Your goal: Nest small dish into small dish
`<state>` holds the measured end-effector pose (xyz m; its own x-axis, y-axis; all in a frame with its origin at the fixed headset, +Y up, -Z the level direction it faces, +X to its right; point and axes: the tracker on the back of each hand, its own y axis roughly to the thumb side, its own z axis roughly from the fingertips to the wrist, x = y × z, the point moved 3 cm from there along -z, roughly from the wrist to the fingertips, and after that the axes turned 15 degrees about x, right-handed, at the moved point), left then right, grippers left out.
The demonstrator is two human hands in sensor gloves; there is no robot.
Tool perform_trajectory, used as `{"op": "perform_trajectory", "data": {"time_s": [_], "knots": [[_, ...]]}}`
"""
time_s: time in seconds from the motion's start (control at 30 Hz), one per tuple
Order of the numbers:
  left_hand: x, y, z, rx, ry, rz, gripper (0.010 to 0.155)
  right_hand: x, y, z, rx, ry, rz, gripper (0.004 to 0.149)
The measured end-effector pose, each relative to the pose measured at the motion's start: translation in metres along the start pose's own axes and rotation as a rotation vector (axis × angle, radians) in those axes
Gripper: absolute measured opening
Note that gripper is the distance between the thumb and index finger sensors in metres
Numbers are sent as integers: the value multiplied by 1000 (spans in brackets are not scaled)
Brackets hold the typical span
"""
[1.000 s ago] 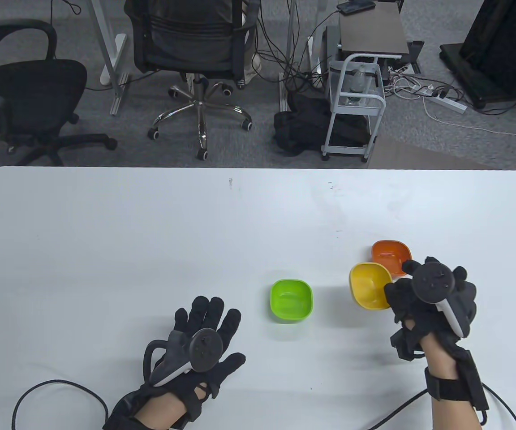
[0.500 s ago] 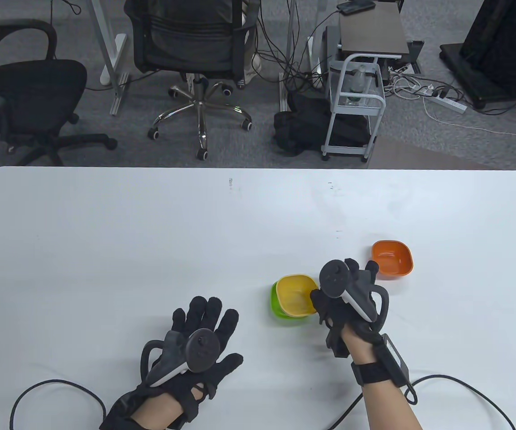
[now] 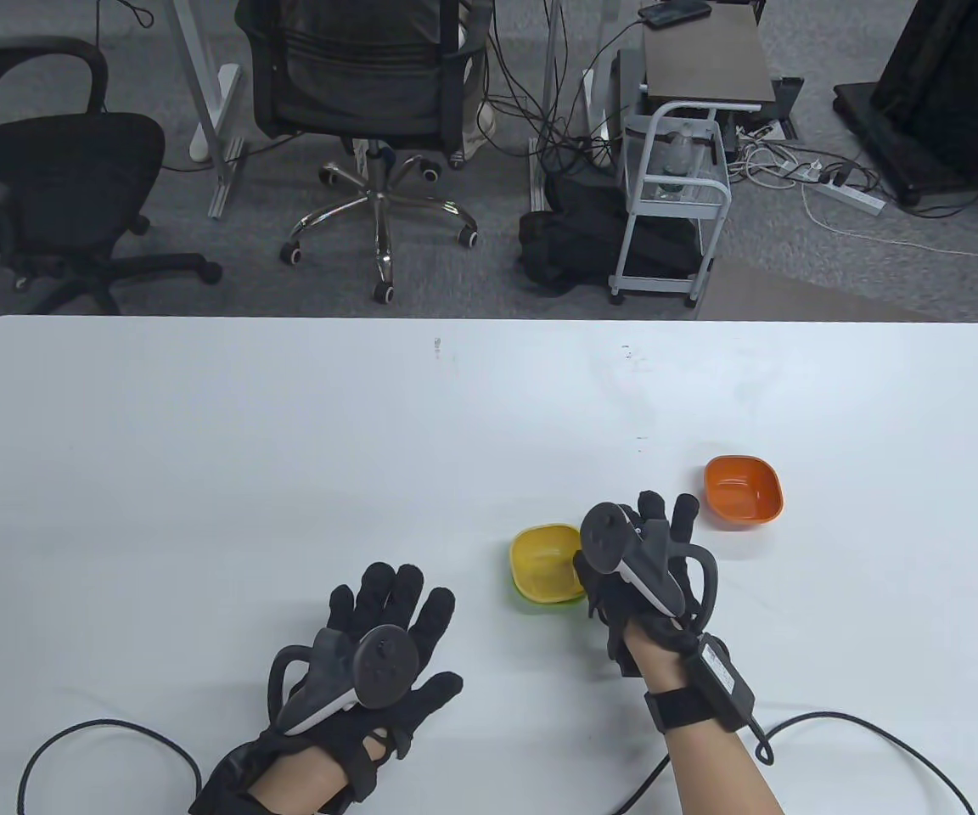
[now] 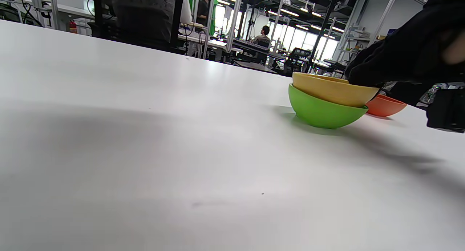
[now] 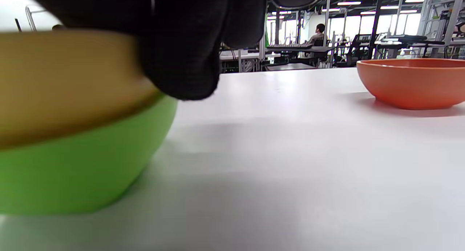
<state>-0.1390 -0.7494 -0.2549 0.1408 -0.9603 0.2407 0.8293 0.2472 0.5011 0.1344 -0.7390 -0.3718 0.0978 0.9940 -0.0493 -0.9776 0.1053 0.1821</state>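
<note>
A yellow small dish (image 3: 544,560) sits inside a green small dish (image 3: 550,597) near the table's front centre; only a thin green edge shows under it in the table view. In the left wrist view the yellow dish (image 4: 332,90) rests a little tilted in the green dish (image 4: 321,111). My right hand (image 3: 616,560) holds the yellow dish at its right rim, and its fingers (image 5: 181,44) lie over the yellow dish (image 5: 69,80) above the green dish (image 5: 72,164). My left hand (image 3: 387,620) lies flat and empty on the table, left of the dishes.
An orange small dish (image 3: 744,490) stands to the right and a little behind the stack, also in the right wrist view (image 5: 410,82) and in the left wrist view (image 4: 385,105). Cables trail from both wrists along the white table's (image 3: 285,441) front edge.
My right hand carried the yellow dish left from beside the orange dish and lowered it into the green dish. The left hand has stayed put.
</note>
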Motion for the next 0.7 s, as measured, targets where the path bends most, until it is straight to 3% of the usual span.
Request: {"op": "perform_trajectory", "data": {"time_s": [0.1,0.33,0.47,0.57,0.7], "knots": [[0,-1,0,-7,-1,2,79,9,-4,9,-14,11,-27,60],[1,-1,-1,-11,-14,5,79,32,3,32,117,9,-127,63],[1,2,-3,-2,-19,4,79,42,9,38,186,45,-125,84],[0,5,-2,11,-15,-11,79,52,11,40,227,55,-37,90],[0,4,-1,8,-14,-6,79,69,-16,29,185,-24,-56,90]]}}
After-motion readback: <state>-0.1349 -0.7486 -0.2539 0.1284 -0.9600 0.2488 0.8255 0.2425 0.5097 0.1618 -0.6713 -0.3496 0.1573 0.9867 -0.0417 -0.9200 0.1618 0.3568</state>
